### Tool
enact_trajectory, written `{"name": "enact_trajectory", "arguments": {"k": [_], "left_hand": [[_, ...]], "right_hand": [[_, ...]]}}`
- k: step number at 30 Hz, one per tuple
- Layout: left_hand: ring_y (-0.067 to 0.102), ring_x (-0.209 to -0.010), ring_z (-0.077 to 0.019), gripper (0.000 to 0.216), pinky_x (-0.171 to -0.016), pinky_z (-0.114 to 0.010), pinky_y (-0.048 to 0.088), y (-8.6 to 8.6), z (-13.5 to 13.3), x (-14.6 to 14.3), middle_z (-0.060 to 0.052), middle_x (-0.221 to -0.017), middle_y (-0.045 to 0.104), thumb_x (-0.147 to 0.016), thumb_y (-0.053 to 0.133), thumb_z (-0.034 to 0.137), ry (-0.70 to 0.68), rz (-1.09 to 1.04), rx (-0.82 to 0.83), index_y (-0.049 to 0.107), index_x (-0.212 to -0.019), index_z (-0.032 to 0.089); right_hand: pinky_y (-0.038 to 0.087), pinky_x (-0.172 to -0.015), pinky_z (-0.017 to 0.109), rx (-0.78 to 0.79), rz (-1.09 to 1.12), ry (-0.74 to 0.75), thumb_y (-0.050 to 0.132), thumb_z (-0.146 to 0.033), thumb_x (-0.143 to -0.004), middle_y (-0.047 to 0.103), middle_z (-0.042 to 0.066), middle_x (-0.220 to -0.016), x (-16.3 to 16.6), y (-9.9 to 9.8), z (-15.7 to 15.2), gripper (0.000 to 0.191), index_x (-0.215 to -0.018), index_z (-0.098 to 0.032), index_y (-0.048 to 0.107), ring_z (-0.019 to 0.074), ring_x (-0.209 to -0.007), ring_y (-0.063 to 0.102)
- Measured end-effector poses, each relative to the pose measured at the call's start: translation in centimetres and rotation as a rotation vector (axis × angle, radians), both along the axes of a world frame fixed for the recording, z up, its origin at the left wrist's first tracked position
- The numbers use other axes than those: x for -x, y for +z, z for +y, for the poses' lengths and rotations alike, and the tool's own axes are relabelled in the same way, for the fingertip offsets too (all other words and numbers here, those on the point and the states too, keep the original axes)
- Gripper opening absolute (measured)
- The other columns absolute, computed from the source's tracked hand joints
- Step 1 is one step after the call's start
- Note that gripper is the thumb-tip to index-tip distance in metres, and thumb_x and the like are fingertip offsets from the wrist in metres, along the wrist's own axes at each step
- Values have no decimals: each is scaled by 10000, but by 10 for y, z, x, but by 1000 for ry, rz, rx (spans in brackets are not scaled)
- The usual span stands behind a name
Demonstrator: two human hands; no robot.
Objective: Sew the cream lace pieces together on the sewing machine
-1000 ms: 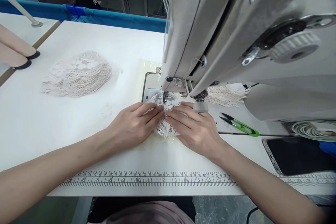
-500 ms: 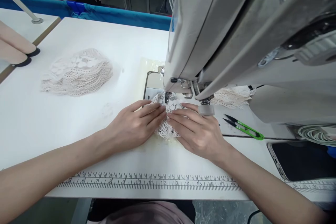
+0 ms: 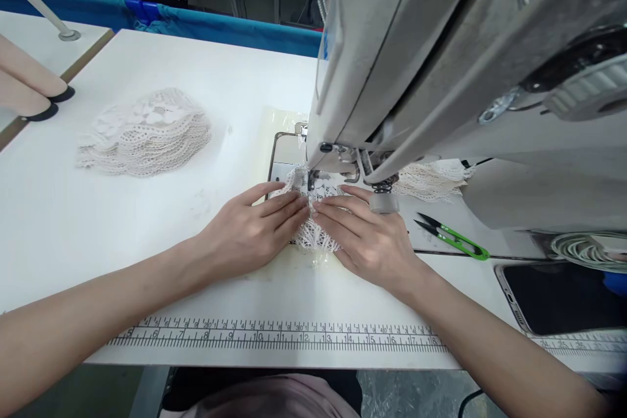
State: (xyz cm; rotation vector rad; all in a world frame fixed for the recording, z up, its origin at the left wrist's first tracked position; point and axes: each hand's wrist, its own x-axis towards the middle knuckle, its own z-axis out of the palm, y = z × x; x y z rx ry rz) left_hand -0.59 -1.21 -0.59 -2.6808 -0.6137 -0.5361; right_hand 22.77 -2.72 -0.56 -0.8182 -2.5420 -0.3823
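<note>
A piece of white lace (image 3: 313, 235) lies under the needle and presser foot (image 3: 311, 179) of a sewing machine (image 3: 372, 65). My left hand (image 3: 255, 228) rests on the lace's left side, its outstretched fingers lying flat close to the foot. From the right, my right hand (image 3: 367, 232) lays its fingers flat on the same lace, fingertips almost meeting those of the left. Both thumbs are mostly hidden. The fingers cover much of the lace.
A stack of lace pieces (image 3: 147, 134) lies on the left of the table. More lace (image 3: 431, 181) sits behind the needle area at right. Green thread snips (image 3: 453, 236), a phone (image 3: 563, 297) and a coil of cord (image 3: 592, 249) are on the right. A ruler tape (image 3: 279, 336) runs along the front edge.
The lace has moved slightly forward under the foot, so less of it shows below my fingers. Both hands keep nearly the same place and pose.
</note>
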Motion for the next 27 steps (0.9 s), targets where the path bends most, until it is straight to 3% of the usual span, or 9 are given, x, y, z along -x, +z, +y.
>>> {"name": "enact_trajectory", "arguments": {"k": [9,18,27], "left_hand": [[664,-1130,-212,299,-1039,-419,507,-1,6,-1,-77,-1209,696,-939,514,131,1,-46,65,638,-1211,137],[661,-1139,-227,294,-1047,-468,502,-2,14,-2,-93,-1210,693,-956,486,158,61,-55,89,645,-1202,130],[704,-1034,-203,239,-1024,-458,543,1,-3,0,-68,-1094,743,-946,540,178,-28,-74,13,659,-1146,123]], "right_hand": [[528,-965,439,19,7,-20,509,1,-829,752,58,-1089,3,0,2,360,-1071,-157,723,202,-976,686],[520,-963,453,4,16,-26,585,-80,-886,747,76,-1102,6,-3,0,236,-1062,-151,726,203,-989,689],[519,-975,457,9,40,-14,586,-92,-901,746,71,-1106,4,-6,-3,213,-1053,-150,723,194,-988,689]]}}
